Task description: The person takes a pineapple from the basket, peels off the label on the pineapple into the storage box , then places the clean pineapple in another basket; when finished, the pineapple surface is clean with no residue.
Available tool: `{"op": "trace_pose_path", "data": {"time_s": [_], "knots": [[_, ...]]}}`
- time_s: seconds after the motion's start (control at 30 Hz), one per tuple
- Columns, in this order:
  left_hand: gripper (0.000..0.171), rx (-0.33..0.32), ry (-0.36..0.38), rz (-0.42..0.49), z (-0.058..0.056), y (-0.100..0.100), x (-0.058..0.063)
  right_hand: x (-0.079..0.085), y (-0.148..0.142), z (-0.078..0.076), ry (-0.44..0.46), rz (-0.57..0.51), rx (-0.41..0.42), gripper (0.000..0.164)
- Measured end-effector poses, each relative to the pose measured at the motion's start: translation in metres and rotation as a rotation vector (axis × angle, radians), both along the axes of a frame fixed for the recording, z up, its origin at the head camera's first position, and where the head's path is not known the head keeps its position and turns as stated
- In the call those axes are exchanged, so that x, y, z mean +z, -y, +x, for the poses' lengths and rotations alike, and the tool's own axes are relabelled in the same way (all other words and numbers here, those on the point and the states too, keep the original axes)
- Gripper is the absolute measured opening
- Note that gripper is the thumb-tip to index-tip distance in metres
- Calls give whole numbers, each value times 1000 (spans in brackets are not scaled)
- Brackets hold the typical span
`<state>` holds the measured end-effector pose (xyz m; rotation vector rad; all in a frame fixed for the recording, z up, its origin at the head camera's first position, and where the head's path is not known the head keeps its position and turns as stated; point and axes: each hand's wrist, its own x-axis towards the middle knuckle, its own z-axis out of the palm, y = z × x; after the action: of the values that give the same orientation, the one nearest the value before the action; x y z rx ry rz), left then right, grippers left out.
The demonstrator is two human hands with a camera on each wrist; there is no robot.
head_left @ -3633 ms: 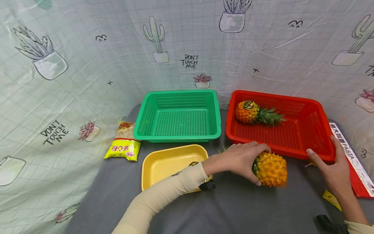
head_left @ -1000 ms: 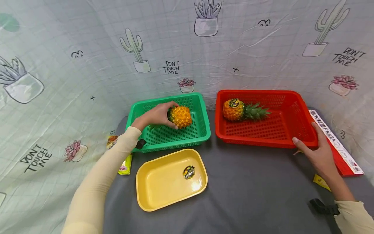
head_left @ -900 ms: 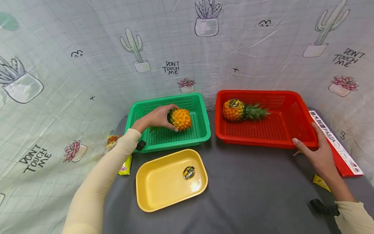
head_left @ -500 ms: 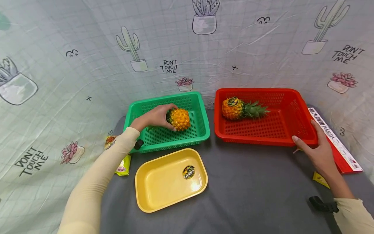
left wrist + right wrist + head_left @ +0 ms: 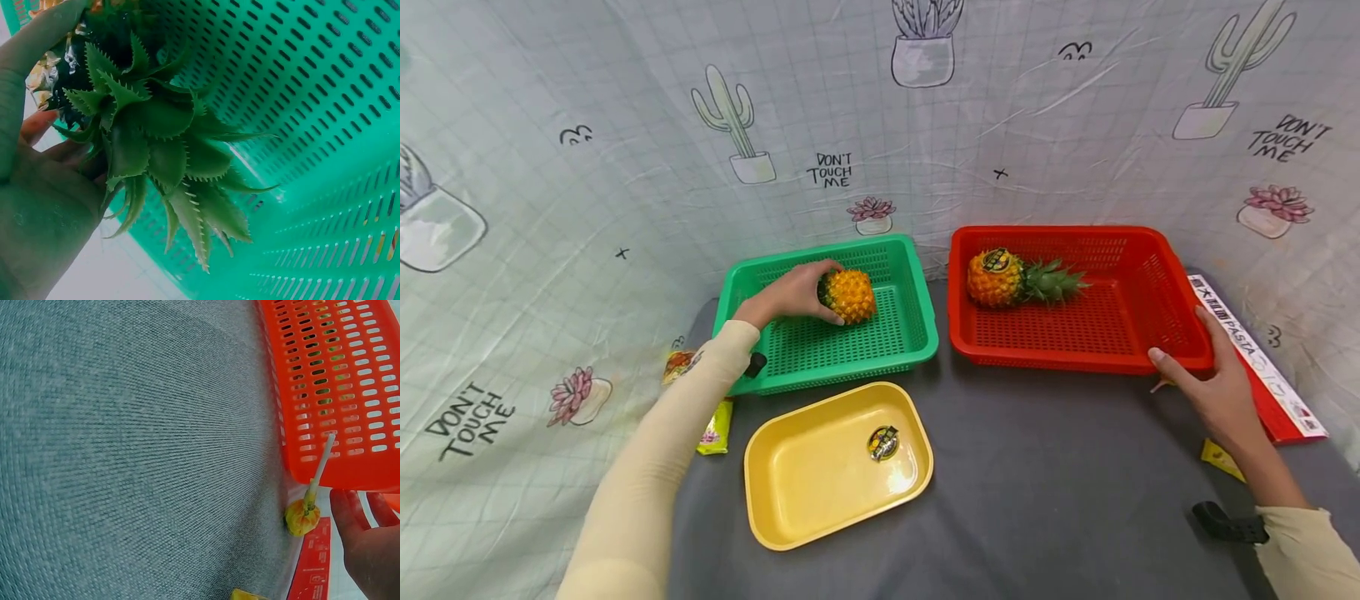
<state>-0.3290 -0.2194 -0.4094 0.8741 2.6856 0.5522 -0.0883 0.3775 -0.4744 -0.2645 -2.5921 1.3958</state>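
My left hand (image 5: 797, 292) grips a small pineapple (image 5: 853, 297) inside the green basket (image 5: 842, 372), thumb and fingers round the leaf end of the fruit. In the left wrist view its spiky crown (image 5: 169, 150) points back past the palm, over the perforated basket wall. My right hand (image 5: 1217, 387) holds the near right corner of the red basket (image 5: 1075, 358), thumb at the front rim and fingers along the right side. Another pineapple (image 5: 995, 279) lies on its side in the red basket, a dark round sticker on it, its crown toward the right.
A yellow tray (image 5: 805, 467) with a round sticker inside stands before the green basket. A noodle bag (image 5: 715, 429) lies left, partly behind the sleeve. A pasta box (image 5: 1262, 367), a wrapped lollipop (image 5: 302, 517) and a yellow packet (image 5: 1221, 458) lie at the right. Patterned cloth hangs behind.
My left hand has carried the pineapple from in front of the red basket into the green basket, then shifted it slightly left in the last half second. My right hand keeps at the red basket's corner.
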Motion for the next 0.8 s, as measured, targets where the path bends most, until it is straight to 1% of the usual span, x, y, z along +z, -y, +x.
{"op": "trace_pose_path", "data": {"time_s": [0.13,0.27,0.43,0.57,0.7,0.8], "knots": [[101,23,3,0,-6,4,-5,-1,0,1,7,-8,1,89],[101,43,-15,-25,-10,8,-6,-1,0,1,-9,-7,-2,89],[102,26,-26,-63,-8,7,2,1,-1,0,-28,-12,-4,89],[103,50,-18,-77,-5,7,9,0,0,-3,-35,-14,-1,89],[105,62,-8,-74,-1,6,13,-2,-1,-2,-33,-11,-1,90],[104,70,-11,-44,1,3,15,-4,-1,0,-28,-10,2,90]]}}
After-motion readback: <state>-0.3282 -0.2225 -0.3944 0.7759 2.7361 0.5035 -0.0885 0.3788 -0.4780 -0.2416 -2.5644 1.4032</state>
